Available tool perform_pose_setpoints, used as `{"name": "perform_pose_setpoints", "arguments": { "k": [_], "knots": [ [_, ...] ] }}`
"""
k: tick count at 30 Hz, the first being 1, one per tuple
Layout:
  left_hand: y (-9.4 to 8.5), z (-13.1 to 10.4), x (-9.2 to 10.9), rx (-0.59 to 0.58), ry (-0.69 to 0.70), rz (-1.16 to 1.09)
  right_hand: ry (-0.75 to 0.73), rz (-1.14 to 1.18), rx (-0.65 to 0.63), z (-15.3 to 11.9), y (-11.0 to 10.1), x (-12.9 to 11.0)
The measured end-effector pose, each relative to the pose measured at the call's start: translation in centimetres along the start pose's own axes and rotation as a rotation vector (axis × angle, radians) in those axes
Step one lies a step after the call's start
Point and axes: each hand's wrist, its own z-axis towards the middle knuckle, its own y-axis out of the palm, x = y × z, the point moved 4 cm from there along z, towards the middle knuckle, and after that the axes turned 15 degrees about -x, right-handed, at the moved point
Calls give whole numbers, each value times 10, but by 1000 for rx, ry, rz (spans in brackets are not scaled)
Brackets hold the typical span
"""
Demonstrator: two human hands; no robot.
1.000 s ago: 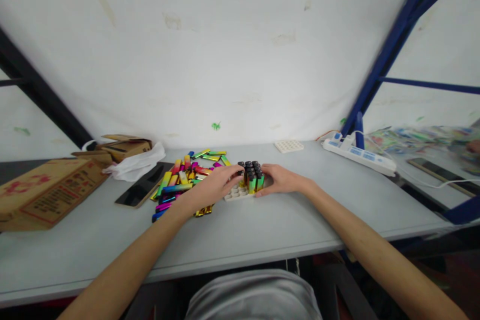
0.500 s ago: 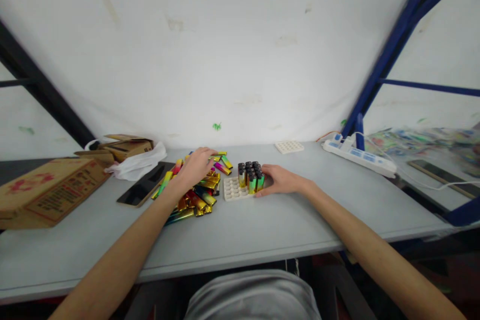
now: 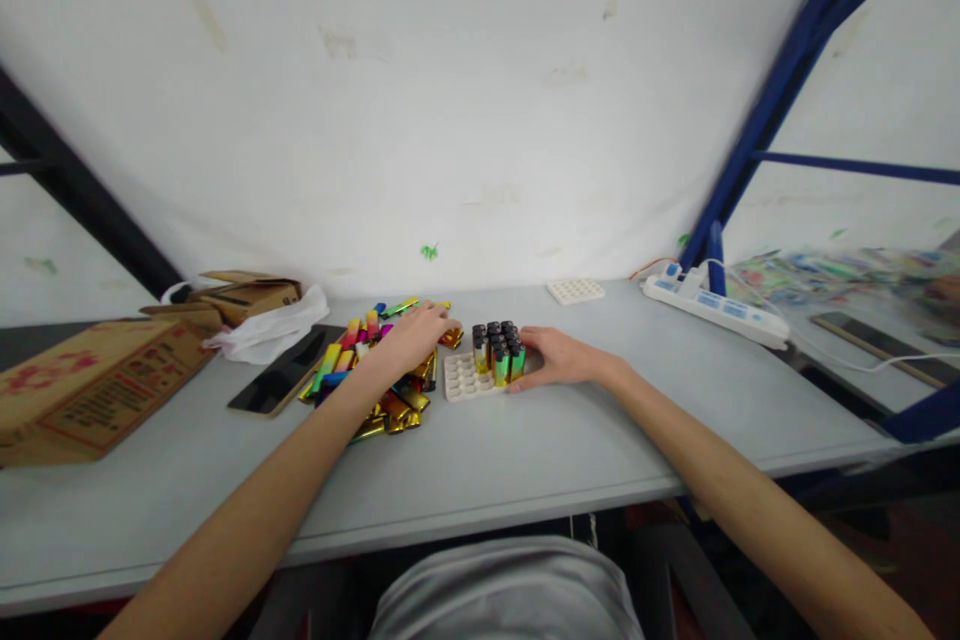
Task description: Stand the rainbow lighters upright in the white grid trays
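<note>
Shiny lighters in gold, red, green and other colours lie in a loose pile left of centre on the table. My left hand reaches over the pile's right side, its fingers closed on a gold lighter. Just to the right is a white tray with rows of round holes. Several lighters stand upright in its right part, black tops up. My right hand curls round the tray's right end, thumb at the front and fingers behind, against the tray and the standing lighters.
Another white holed tray lies near the wall. A power strip is at right. On the left are a phone, a white plastic bag and cardboard boxes. Blue frame bars border the right side.
My left hand has moved slightly right and down, and a gold lighter now shows at its fingertips. My right hand stays at the tray. The view has shifted slightly.
</note>
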Motion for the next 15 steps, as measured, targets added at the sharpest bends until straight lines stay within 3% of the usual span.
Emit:
{"name": "perform_pose_setpoints", "arguments": {
  "k": [9,12,15],
  "knots": [
    [3,-2,-7,47,5,50,-3,4,-6,-1,-1,-2],
    [-6,-10,-3,180,24,-32,-3,-3,-6,-1,-2,-2],
    [-19,-22,-1,375,-30,-266,13,10,-3,-2,-2,-5]
  ]
}}
